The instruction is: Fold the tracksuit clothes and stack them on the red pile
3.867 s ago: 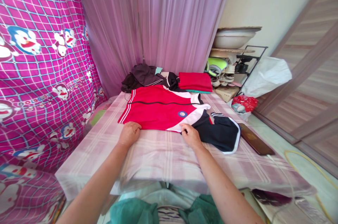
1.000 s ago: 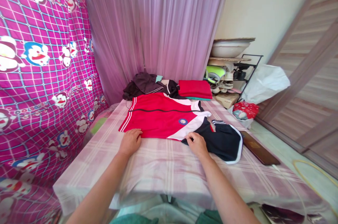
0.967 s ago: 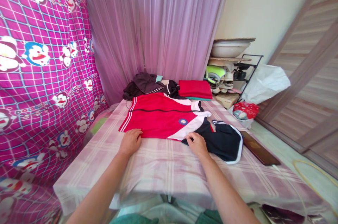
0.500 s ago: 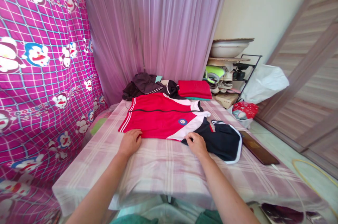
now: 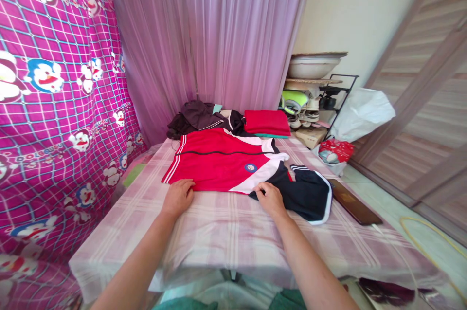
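Observation:
A red, white and navy zip jacket (image 5: pixel 219 161) lies flat on the checked tablecloth (image 5: pixel 219 237), its collar to the right and striped hem to the left. One navy sleeve extends toward the right front. My left hand (image 5: pixel 179 195) is closed at the jacket's near edge by the hem, fingers curled on the red cloth. Near the shoulder, my right hand (image 5: pixel 269 197) pinches the near edge where white meets navy.
Behind the jacket are a dark clothes pile (image 5: pixel 199 115) and folded red cloth (image 5: pixel 267 122). A phone (image 5: pixel 354 201) with a cable lies at the right. Beyond stand a rack with a basin (image 5: pixel 314 67) and a white bag (image 5: pixel 363 114).
The whole view has shifted slightly, with the scene a little further left. Both hands keep their places on the jacket's near edge.

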Action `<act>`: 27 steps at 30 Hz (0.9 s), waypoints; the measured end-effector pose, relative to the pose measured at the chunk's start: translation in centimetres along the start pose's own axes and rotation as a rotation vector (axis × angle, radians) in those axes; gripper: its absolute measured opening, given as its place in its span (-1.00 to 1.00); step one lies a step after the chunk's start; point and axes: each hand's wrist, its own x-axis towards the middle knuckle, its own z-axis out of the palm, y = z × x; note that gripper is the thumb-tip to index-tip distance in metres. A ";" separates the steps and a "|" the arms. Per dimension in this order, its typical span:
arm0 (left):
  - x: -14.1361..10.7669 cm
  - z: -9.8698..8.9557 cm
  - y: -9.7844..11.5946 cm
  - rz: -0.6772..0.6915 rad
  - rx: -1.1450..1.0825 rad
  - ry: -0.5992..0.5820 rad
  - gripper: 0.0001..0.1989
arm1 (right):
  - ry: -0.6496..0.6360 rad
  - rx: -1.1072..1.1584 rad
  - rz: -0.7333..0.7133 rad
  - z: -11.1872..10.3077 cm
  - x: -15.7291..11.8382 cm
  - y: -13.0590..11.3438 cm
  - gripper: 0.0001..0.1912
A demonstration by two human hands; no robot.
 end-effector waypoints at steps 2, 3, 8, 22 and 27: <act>0.0 0.0 0.0 0.000 -0.006 0.006 -0.68 | 0.000 0.004 0.001 0.0 0.0 0.0 -0.82; 0.0 0.0 0.0 -0.001 -0.010 0.008 -0.68 | 0.000 0.006 0.003 0.0 0.0 0.0 -0.82; 0.0 -0.1 0.1 0.003 -0.007 0.012 -0.69 | -0.008 0.014 0.017 -0.1 0.0 0.0 -0.83; 0.1 -0.4 0.4 -0.003 -0.025 0.007 -0.71 | 0.002 0.015 -0.002 0.0 0.0 0.0 -0.82; 0.1 -0.4 0.5 0.007 -0.020 0.012 -0.67 | -0.001 0.007 -0.001 0.0 0.0 0.1 -0.82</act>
